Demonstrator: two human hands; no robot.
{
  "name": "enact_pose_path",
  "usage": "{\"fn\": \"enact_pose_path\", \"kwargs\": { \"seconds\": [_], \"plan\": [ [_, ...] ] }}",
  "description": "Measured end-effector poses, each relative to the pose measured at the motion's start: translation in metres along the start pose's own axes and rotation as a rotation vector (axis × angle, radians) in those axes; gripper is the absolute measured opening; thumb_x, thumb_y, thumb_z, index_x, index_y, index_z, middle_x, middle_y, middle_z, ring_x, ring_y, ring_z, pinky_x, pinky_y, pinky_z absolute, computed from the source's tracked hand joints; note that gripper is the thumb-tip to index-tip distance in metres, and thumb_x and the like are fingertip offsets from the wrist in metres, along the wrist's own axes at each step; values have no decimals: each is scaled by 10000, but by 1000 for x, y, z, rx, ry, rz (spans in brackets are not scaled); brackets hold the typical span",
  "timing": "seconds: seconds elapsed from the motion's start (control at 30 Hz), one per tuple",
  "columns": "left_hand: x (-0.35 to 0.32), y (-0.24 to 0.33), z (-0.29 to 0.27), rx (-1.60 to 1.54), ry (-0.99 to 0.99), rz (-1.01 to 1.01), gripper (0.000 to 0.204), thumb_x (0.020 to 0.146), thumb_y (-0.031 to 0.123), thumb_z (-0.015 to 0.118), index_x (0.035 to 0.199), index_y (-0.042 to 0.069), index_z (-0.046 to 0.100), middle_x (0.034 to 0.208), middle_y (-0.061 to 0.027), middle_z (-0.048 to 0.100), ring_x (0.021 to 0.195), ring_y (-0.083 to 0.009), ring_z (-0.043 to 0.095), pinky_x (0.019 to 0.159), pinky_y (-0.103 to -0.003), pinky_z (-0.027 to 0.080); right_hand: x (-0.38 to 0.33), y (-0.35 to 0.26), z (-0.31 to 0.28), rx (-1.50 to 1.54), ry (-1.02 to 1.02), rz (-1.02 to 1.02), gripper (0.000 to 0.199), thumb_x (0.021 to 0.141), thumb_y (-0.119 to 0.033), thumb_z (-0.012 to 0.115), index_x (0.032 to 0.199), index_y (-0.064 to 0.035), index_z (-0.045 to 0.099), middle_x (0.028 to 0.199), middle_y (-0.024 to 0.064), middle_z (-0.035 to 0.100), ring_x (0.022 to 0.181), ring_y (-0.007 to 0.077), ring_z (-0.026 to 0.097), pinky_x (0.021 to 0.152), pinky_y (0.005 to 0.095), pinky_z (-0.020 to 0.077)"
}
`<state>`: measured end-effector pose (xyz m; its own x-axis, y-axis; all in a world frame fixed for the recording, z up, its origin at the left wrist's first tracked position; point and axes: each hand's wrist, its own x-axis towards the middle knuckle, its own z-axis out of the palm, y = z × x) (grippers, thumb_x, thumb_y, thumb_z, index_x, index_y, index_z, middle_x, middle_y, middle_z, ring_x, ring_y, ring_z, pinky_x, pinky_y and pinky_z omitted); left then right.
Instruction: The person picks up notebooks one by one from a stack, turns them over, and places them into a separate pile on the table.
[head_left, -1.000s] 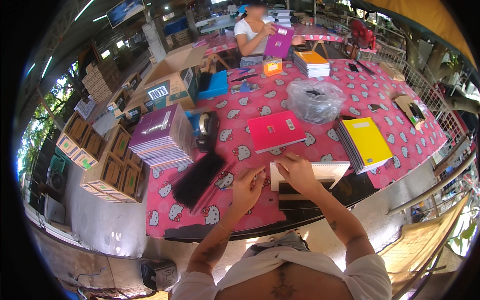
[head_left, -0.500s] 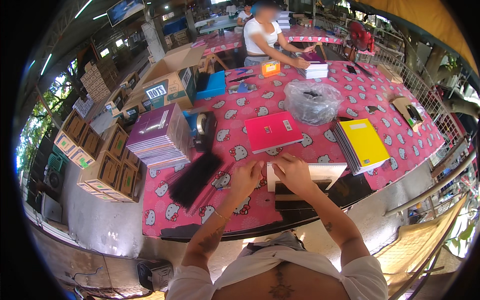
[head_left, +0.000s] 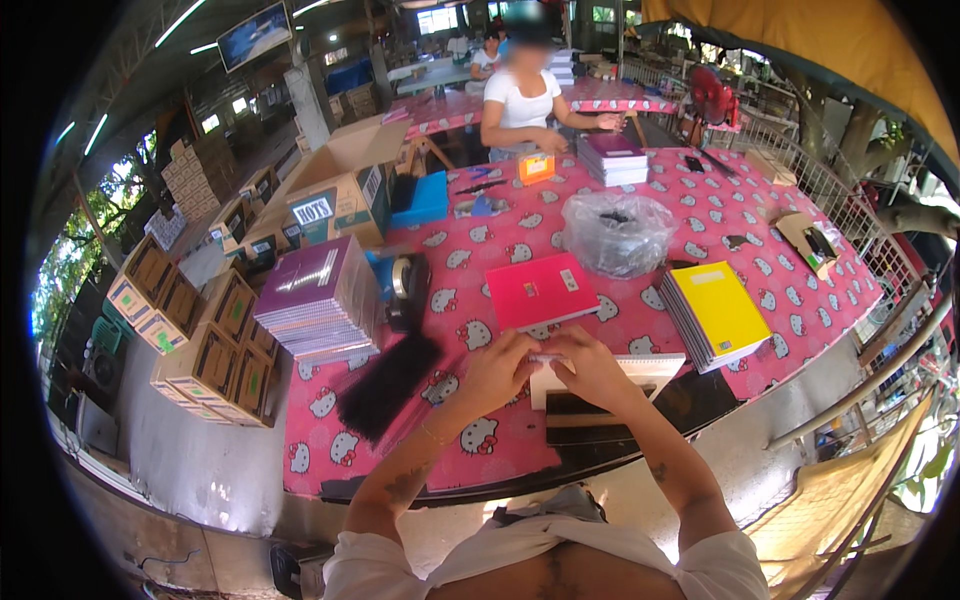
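Note:
A white pad of pages (head_left: 650, 369) with a row of holes along its top edge stands on a dark wooden stand (head_left: 590, 418) at the table's front edge. My left hand (head_left: 500, 372) is closed, fingertips pinched at the pad's left end. Against the same corner, my right hand (head_left: 592, 370) is closed too, its fingers meeting the left ones. Whatever is between the fingertips is too small to make out. Left of my hands lies a bundle of thin black strands (head_left: 390, 385). A pink-red notebook (head_left: 541, 291) lies flat just beyond my fingers.
A stack of yellow notebooks (head_left: 715, 310) sits at right, a tall stack of purple notebooks (head_left: 318, 300) at left. Near them are a black tape dispenser (head_left: 407, 290), a clear plastic bag (head_left: 618, 235) and an open carton (head_left: 345, 190). Across the table a person stands by purple notebooks (head_left: 613, 160).
My hands have drawn together at the pad's left corner, the left moving right. The person opposite has stood more upright, one hand leaving the purple stack. The view has tilted slightly.

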<state>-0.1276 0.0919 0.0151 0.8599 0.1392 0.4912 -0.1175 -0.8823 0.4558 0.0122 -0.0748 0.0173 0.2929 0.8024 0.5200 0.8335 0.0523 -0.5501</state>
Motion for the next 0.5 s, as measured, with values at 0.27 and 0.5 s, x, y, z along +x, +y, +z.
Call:
{"fn": "enact_pose_path", "kwargs": {
  "seconds": [0.27, 0.5],
  "plan": [
    [9, 6, 0, -19, -26, -43, 252, 972, 330, 623, 1037, 89, 661, 998, -114, 681, 867, -351, 684, 693, -460, 548, -6, 4, -29, -326, -121, -87, 249, 875, -157, 701, 1123, -141, 713, 1163, 105, 671, 991, 362, 675, 824, 474, 554],
    [17, 14, 17, 293, -42, -15, 451, 930, 397, 662, 1219, 55, 606, 1128, -156, 590, 1046, -345, 624, 831, -489, 494, -20, 28, -35, -306, -164, 117, 206, 906, -247, 673, 1096, -193, 735, 873, 129, 733, 798, 374, 705, 689, 509, 549]
  ]
}}
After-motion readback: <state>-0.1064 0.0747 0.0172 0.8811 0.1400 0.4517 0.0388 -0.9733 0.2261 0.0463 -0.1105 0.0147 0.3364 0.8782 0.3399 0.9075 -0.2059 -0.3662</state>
